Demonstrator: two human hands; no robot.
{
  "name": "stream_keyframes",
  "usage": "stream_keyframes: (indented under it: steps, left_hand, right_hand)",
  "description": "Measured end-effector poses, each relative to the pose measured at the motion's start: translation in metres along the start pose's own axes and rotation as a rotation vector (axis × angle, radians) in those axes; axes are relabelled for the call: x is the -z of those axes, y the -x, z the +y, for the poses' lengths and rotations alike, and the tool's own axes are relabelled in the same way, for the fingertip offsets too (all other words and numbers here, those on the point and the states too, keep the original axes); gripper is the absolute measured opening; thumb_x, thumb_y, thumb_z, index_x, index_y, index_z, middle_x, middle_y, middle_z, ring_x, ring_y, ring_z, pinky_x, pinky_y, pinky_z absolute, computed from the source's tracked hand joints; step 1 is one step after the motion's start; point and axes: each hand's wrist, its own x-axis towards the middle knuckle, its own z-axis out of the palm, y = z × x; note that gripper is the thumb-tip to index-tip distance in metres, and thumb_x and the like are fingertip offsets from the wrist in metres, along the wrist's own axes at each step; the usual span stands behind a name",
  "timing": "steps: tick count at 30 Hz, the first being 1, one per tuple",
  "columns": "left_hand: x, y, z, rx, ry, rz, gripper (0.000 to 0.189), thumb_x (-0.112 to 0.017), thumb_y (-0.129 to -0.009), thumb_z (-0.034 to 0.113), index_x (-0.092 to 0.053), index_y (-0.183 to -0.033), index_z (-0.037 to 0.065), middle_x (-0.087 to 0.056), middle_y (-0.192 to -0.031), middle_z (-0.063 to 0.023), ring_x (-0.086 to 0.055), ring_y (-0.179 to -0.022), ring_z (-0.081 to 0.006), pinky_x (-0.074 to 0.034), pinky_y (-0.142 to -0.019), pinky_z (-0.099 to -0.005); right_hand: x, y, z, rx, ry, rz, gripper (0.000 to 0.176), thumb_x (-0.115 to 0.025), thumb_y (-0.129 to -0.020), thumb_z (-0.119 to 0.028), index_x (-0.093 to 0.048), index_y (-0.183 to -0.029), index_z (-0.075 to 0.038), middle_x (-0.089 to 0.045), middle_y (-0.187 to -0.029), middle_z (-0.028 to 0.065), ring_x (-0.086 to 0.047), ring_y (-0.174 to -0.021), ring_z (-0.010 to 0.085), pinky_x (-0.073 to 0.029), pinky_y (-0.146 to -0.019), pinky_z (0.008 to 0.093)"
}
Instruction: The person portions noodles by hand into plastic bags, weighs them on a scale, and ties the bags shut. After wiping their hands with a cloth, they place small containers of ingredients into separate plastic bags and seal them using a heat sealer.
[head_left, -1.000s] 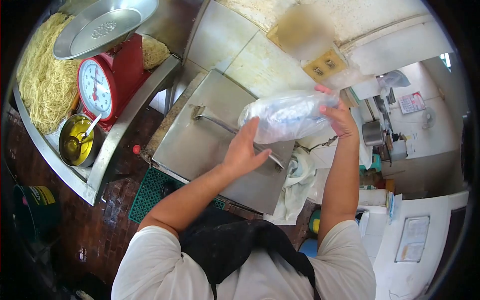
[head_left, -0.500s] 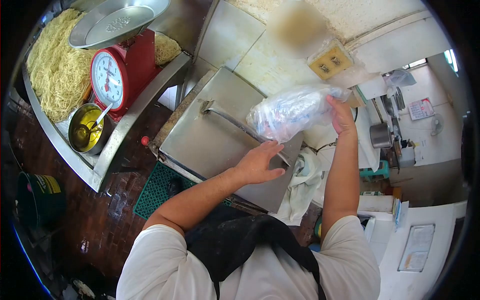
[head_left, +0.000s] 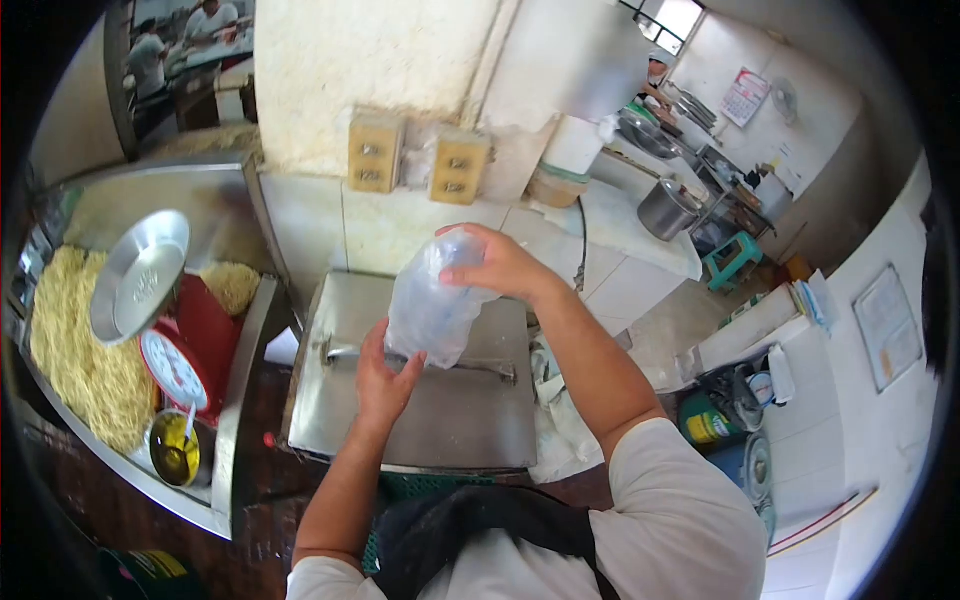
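Observation:
A clear plastic bag (head_left: 432, 310) hangs upright above a stainless steel lid (head_left: 440, 420) with a long bar handle. My right hand (head_left: 485, 262) grips the bag's top, thumb in front and fingers behind. Low at the bag's left side is my left hand (head_left: 388, 375), its fingers and thumb apart around the bag's edge. What is inside the bag is too blurred to tell. The bag hides part of the handle.
To the left, a metal tray holds noodles (head_left: 80, 350), a red scale (head_left: 190, 345) and a pot of yellow liquid (head_left: 180, 447). Wall outlets (head_left: 376, 152) sit behind the lid. A cloth (head_left: 565, 430) lies right. Co-workers (head_left: 212, 20) are in the background.
The view has turned and lifted, showing more of the wall and room. The bag has gone from lying sideways to upright, and my left hand has come to its lower left side.

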Motion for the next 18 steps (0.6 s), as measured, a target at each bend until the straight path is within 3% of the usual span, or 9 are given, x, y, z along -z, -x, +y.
stream_keyframes:
  steps: [2, 5, 7, 9, 12, 14, 15, 16, 18]
  left_hand:
    - [0.004, 0.003, 0.005, -0.012, -0.007, -0.028, 0.065, -0.079, -0.079, 0.017, -0.05, -0.135, 0.001, -0.058, -0.128, -0.021, -0.056, -0.119, -0.0326, -0.046, -0.099, -0.0399]
    - [0.017, 0.026, 0.003, 0.073, 0.036, -0.04, 0.063, -0.078, -0.081, 0.016, -0.05, -0.136, 0.001, -0.058, -0.129, -0.0192, -0.056, -0.12, -0.0312, -0.045, -0.099, -0.0418]
    - [0.029, 0.041, -0.001, 0.143, 0.083, -0.025, 0.062, -0.077, -0.083, 0.016, -0.05, -0.136, 0.001, -0.058, -0.129, -0.0179, -0.056, -0.12, -0.03, -0.045, -0.099, -0.0428]
    - [0.047, 0.054, -0.005, 0.29, 0.144, -0.056, 0.057, -0.074, -0.085, 0.014, -0.051, -0.136, 0.001, -0.06, -0.128, -0.0145, -0.058, -0.117, -0.0257, -0.048, -0.095, -0.0417]
    - [0.067, 0.071, -0.007, 0.318, 0.204, -0.023, 0.051, -0.072, -0.087, 0.012, -0.053, -0.132, 0.0, -0.063, -0.121, -0.0137, -0.062, -0.108, -0.0221, -0.051, -0.088, -0.0359]
    - [0.076, 0.081, -0.008, 0.309, 0.192, 0.012, 0.047, -0.071, -0.087, 0.011, -0.055, -0.129, -0.001, -0.065, -0.117, -0.0134, -0.063, -0.102, -0.0203, -0.051, -0.086, -0.033]
    - [0.078, 0.085, -0.009, 0.314, 0.186, 0.044, 0.043, -0.071, -0.088, 0.01, -0.056, -0.126, -0.002, -0.066, -0.112, -0.013, -0.065, -0.097, -0.0184, -0.051, -0.084, -0.03]
    - [0.079, 0.089, -0.009, 0.294, 0.178, 0.048, 0.043, -0.071, -0.088, 0.01, -0.056, -0.126, -0.002, -0.066, -0.112, -0.013, -0.065, -0.097, -0.0184, -0.051, -0.084, -0.03]
    - [0.08, 0.096, -0.009, 0.325, 0.218, 0.095, 0.038, -0.069, -0.088, 0.008, -0.058, -0.122, -0.004, -0.068, -0.105, -0.0124, -0.064, -0.092, -0.016, -0.051, -0.084, -0.0277]
  right_hand:
    - [0.007, 0.011, -0.011, 0.215, 0.457, 0.204, 0.052, -0.078, -0.085, -0.018, -0.057, -0.131, -0.005, -0.066, -0.119, 0.0069, -0.063, -0.107, 0.0157, -0.049, -0.095, 0.0319]
    - [0.057, 0.021, -0.02, 0.303, 0.399, 0.381, 0.053, -0.082, -0.081, -0.029, -0.062, -0.122, -0.003, -0.069, -0.112, 0.0077, -0.062, -0.108, 0.017, -0.048, -0.095, 0.0292]
    - [0.1, 0.031, -0.033, 0.25, 0.172, 0.523, 0.044, -0.079, -0.083, -0.029, -0.067, -0.117, -0.004, -0.071, -0.109, 0.0076, -0.065, -0.102, 0.0161, -0.05, -0.09, 0.0291]
    - [0.154, 0.033, -0.033, 0.268, 0.37, 0.8, 0.034, -0.077, -0.084, -0.026, -0.07, -0.109, -0.004, -0.072, -0.102, 0.0072, -0.067, -0.095, 0.0153, -0.052, -0.083, 0.029]
    - [0.209, 0.03, -0.043, 0.288, 0.424, 0.954, 0.032, -0.077, -0.083, -0.025, -0.07, -0.106, -0.004, -0.072, -0.097, 0.0086, -0.068, -0.088, 0.0169, -0.053, -0.079, 0.031]
    - [0.234, 0.024, -0.049, 0.237, 0.667, 1.023, 0.038, -0.078, -0.081, -0.026, -0.069, -0.11, -0.003, -0.072, -0.102, 0.0135, -0.069, -0.091, 0.0218, -0.054, -0.08, 0.0323]
    - [0.238, 0.018, -0.051, 0.291, 0.685, 1.041, 0.047, -0.079, -0.078, -0.03, -0.067, -0.115, -0.004, -0.07, -0.11, 0.0168, -0.069, -0.096, 0.027, -0.054, -0.083, 0.0369]
    - [0.244, 0.007, -0.047, 0.307, 0.673, 1.054, 0.047, -0.079, -0.078, -0.03, -0.067, -0.115, -0.004, -0.07, -0.11, 0.0168, -0.069, -0.096, 0.027, -0.054, -0.083, 0.0369]
    - [0.255, -0.013, -0.042, 0.412, 0.965, 1.136, 0.053, -0.077, -0.079, -0.035, -0.064, -0.12, -0.006, -0.067, -0.118, 0.0162, -0.067, -0.101, 0.0311, -0.053, -0.086, 0.0404]
